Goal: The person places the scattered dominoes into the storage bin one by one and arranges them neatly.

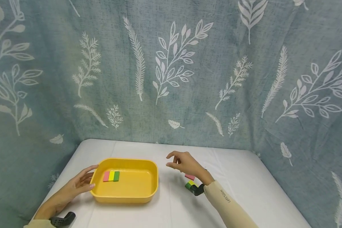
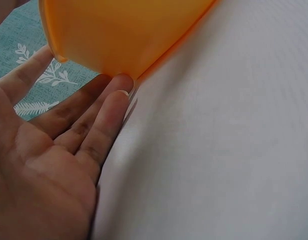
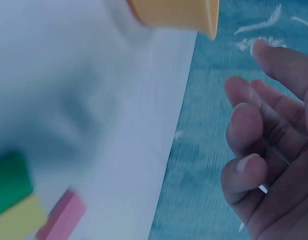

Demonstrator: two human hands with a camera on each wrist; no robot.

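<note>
A yellow tray [image 1: 125,200] stands on the left half of the table. My left hand [image 1: 74,187] rests against its left side, and in the left wrist view the fingertips touch its outer wall. Inside, toward the left, a pink block [image 1: 106,176], a yellow block [image 1: 111,176] and a green block [image 1: 116,176] lie side by side. My right hand [image 1: 186,162] hovers right of the tray, fingers loosely bent, thumb apart, holding nothing. Below that wrist lie another pink block [image 3: 62,215], yellow block [image 3: 21,220] and green block [image 3: 11,182], partly hidden in the head view.
A white cloth [image 1: 245,186] covers the table. Blue-green curtains [image 1: 171,126] printed with white leaves hang behind it and along both sides. Each wrist wears a black device, such as the left wrist device [image 1: 63,219].
</note>
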